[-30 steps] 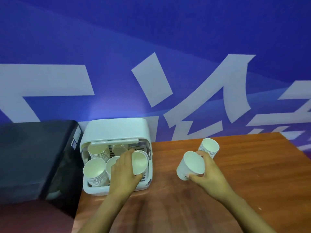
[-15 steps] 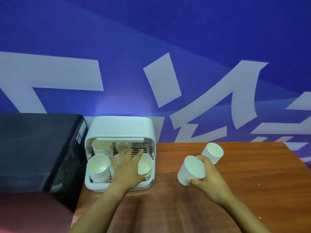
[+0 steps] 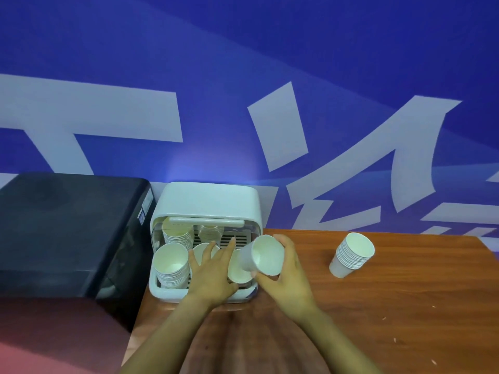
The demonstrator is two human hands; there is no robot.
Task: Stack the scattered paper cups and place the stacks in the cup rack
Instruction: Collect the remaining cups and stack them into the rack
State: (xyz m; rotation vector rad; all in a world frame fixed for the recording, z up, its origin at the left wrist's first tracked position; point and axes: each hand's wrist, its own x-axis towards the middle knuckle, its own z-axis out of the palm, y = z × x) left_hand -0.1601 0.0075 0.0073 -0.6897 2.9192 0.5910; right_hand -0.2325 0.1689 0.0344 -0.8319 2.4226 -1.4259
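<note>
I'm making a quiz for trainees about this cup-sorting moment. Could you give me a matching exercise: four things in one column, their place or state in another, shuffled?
Things:
1. cup stack
2. single cup
3. left hand
4. black case

Places or states:
A. fingers spread over the cup rack
B. standing alone on the wooden table
C. beside the rack, off the table
D. held tilted in the right hand

Pairs: 1-B, 2-D, 3-A, 4-C
</note>
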